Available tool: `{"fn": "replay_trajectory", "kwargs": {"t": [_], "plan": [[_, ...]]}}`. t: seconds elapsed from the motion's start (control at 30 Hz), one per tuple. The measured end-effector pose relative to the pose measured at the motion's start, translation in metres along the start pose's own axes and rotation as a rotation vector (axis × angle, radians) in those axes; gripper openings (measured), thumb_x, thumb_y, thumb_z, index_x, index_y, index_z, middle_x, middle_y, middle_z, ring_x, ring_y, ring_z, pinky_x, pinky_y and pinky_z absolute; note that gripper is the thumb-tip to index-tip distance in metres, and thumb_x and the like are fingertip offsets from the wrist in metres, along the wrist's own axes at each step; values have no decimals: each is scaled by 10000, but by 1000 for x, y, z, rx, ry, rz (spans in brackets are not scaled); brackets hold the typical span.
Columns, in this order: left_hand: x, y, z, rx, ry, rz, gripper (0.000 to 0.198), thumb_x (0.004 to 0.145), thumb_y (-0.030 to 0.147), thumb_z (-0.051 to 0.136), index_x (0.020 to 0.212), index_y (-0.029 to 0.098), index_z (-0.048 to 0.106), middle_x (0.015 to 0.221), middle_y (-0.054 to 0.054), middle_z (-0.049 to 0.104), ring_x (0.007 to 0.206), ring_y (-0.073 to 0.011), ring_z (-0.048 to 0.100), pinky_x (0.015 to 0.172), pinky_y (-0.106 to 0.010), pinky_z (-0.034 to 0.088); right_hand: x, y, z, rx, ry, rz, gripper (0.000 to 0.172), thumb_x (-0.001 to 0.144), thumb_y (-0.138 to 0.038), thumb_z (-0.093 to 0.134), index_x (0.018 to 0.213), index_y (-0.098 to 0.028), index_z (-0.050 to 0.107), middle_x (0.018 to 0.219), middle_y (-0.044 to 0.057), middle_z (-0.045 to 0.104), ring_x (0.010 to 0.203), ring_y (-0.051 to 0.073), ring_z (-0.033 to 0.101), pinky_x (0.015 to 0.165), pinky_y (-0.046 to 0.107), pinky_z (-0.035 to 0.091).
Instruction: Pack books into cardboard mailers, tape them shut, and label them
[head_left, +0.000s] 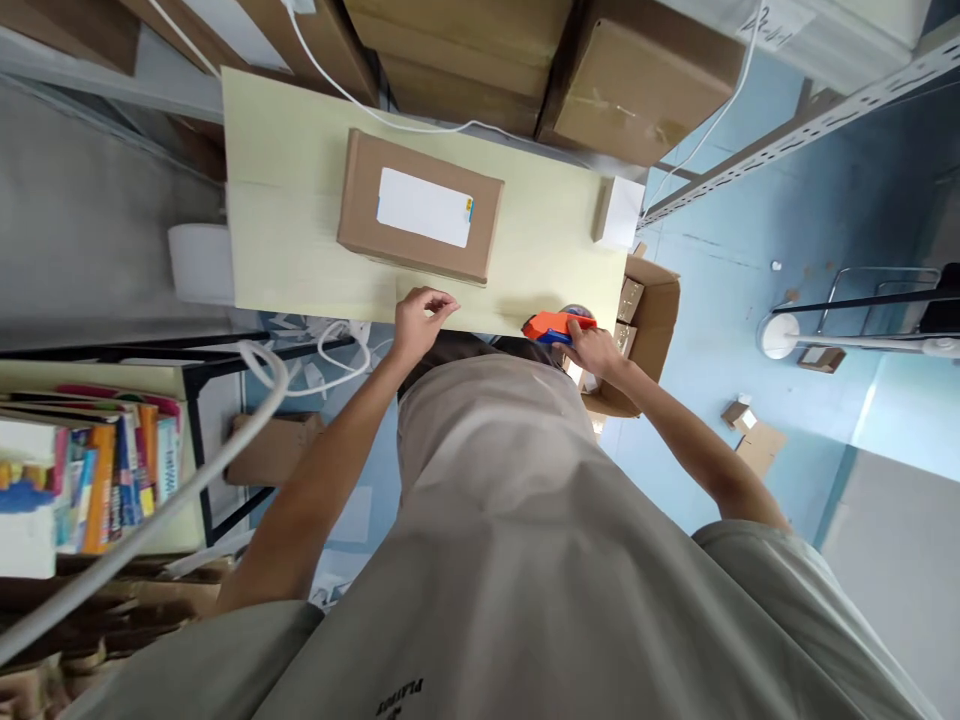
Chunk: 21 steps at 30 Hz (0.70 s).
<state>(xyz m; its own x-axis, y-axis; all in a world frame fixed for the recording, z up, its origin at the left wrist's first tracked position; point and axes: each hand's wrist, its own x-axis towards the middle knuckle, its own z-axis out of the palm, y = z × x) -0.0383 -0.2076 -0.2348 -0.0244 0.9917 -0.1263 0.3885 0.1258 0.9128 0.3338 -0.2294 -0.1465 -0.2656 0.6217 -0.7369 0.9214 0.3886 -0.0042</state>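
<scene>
A brown cardboard box (420,207) with a white label (424,206) on top lies on the pale yellow table (285,200). My left hand (420,316) rests at the table's near edge just in front of the box, fingers curled together, with nothing visible in them. My right hand (592,345) grips an orange and blue tape dispenser (556,325) at the table's near right edge.
A small white box (619,212) sits at the table's right end. An open carton (646,315) stands on the blue floor beside it. Large cartons (637,80) fill shelves behind. Books (97,470) and white cables (247,370) lie to the left.
</scene>
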Motion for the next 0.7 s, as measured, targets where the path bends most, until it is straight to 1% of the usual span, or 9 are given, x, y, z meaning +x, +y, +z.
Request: {"fn": "replay_trajectory", "kwargs": {"t": [0.13,0.23,0.33,0.43,0.5,0.57,0.63,0.7], "plan": [[3,-17,17,2,121,-81,115,911,307,863,940,219,795,1002,-54,817,854,-188,696,819,-312,567,30,-4,-3,-26,70,2,709,1230,-492,88,1604,43,366,1259,348,805,1185,445,791,939,468,567],[5,-25,25,18,229,-114,57,923,244,824,962,214,793,1004,-46,814,821,-176,671,799,-300,543,46,-10,-7,-29,101,5,694,1231,-462,98,1612,62,349,1300,370,787,1202,445,784,959,480,574],[12,-27,32,10,326,-132,37,950,218,802,980,211,783,1017,-40,805,832,-173,671,818,-294,541,58,-13,-10,-20,125,12,673,1228,-439,123,1615,64,347,1308,383,780,1182,438,783,966,491,584],[20,-23,39,-60,409,-175,44,951,217,818,972,203,782,1001,-38,801,868,-175,692,835,-278,545,67,-13,-11,-7,154,24,651,1226,-423,141,1604,56,367,1301,382,781,1155,425,786,973,490,592],[25,-19,45,-146,468,-217,86,928,226,853,951,195,777,990,-43,803,903,-173,714,864,-262,554,71,-14,-11,8,180,36,643,1226,-418,155,1590,60,385,1292,374,784,1153,420,793,982,480,592],[29,-14,51,-273,521,-277,166,895,226,894,983,193,756,985,-45,804,943,-171,742,912,-254,571,73,-15,-10,21,197,49,638,1225,-416,170,1572,65,405,1257,362,793,1147,418,802,989,469,590],[32,-9,53,-431,555,-379,319,870,208,916,1118,209,715,1014,-36,802,963,-164,766,961,-264,596,72,-18,-9,28,209,57,629,1225,-419,191,1556,63,423,1228,356,800,1139,415,810,996,462,587],[34,-4,54,-605,597,-518,472,889,175,890,1281,242,635,1095,-25,788,989,-138,779,1026,-278,615,70,-21,-8,28,228,59,616,1226,-422,211,1546,55,432,1240,362,798,1148,413,813,1000,455,584]]}}
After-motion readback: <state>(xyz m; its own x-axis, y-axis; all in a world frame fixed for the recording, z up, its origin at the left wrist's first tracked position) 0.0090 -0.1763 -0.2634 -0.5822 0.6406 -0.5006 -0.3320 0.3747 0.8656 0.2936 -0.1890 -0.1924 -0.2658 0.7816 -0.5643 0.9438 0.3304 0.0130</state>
